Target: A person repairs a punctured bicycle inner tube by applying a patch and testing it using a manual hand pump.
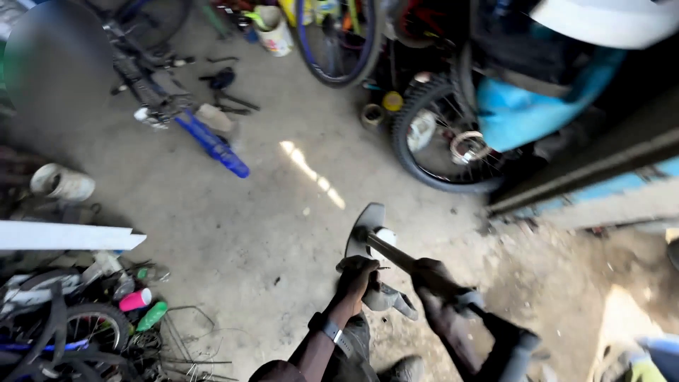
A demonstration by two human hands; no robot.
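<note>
Crouched low, a person's left hand [356, 277] clamps a grey metal part [364, 230] while the right hand [433, 281] grips a hammer handle [396, 256]; steady aim seems needed next.

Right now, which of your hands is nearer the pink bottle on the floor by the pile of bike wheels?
Left. The left hand grips the grey metal part on the bottle's side. The right hand holds the bar, farther away beyond the left.

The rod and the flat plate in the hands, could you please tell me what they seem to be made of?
Rod: likely steel, dull dark finish, gripped by the right hand.
Plate: apparently grey metal, matte with a faint sheen; the left hand is at its lower edge.
</note>
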